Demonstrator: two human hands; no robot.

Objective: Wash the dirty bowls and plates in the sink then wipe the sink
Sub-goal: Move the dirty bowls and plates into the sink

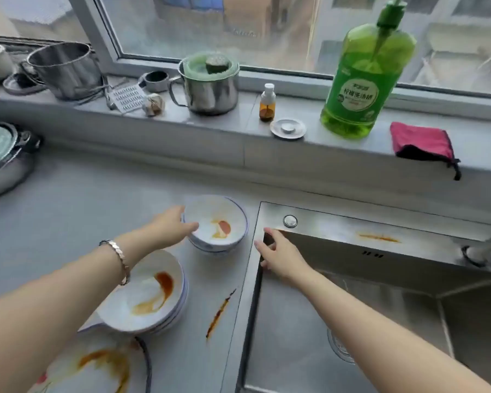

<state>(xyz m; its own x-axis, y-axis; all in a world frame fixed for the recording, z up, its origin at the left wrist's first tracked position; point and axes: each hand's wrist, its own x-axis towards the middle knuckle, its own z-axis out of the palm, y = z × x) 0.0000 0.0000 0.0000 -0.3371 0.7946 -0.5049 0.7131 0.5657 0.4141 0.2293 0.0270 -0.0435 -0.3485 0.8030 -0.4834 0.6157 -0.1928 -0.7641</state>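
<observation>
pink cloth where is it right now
In the head view the pink cloth lies on the windowsill at far right, just right of the green dish soap bottle, up behind the sink.

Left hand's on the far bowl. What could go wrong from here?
1. The left hand pinches only the rim of the far bowl, which sits nested in a lower bowl. Lifting may drag that one along or spill the sauce.
2. The left forearm crosses above the near bowls. Pulling back could knock them.
</observation>
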